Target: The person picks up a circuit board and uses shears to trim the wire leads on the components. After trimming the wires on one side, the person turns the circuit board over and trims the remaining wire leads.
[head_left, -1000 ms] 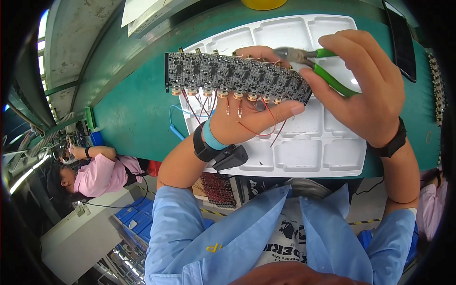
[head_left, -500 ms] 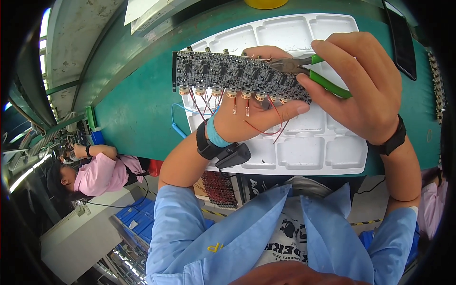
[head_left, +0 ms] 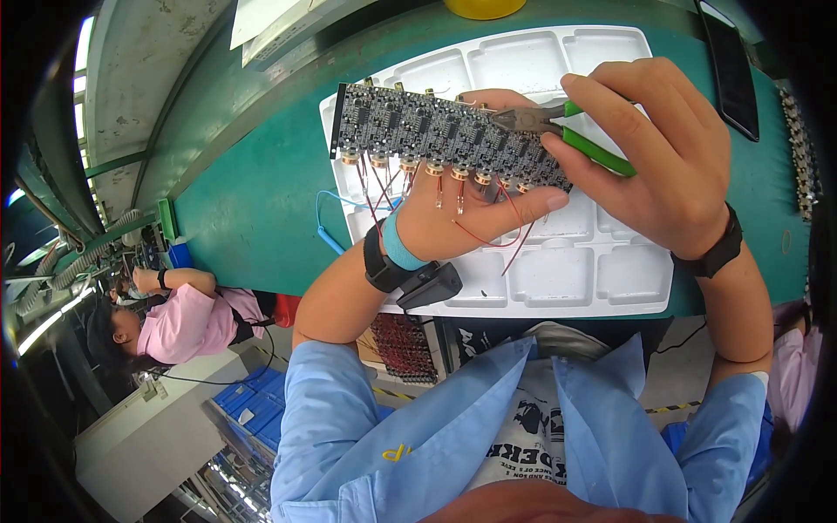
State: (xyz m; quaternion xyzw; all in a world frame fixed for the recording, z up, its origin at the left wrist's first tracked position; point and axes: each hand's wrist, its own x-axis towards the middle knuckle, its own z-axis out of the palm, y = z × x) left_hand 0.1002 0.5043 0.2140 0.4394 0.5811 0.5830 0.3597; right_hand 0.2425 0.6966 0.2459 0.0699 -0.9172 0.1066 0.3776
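Observation:
My left hand (head_left: 453, 216) grips a long circuit board panel (head_left: 418, 131), thumb along its near edge and fingers behind it. Copper coils line that near edge, with thin red and dark wires (head_left: 381, 187) and small clear LEDs hanging from them. In my right hand (head_left: 667, 166) is a pair of green-handled cutting pliers (head_left: 597, 150). Their jaws rest at the far edge of the panel, toward its right end; whether the blades are closed on a wire cannot be made out. Beneath both hands lies a white compartment tray (head_left: 549, 305).
A dark phone-like device (head_left: 731, 78) lies at the far right, with more boards (head_left: 798, 148) along the right rim. A blue coiled cord (head_left: 330, 240) runs beside the tray. The bench (head_left: 253, 205) is green. Another person (head_left: 196, 318) in pink works at the left.
The panel's left end has shifted right and tipped slightly, its left edge now slanting. The pliers have moved slightly left and stay at the same part of the panel.

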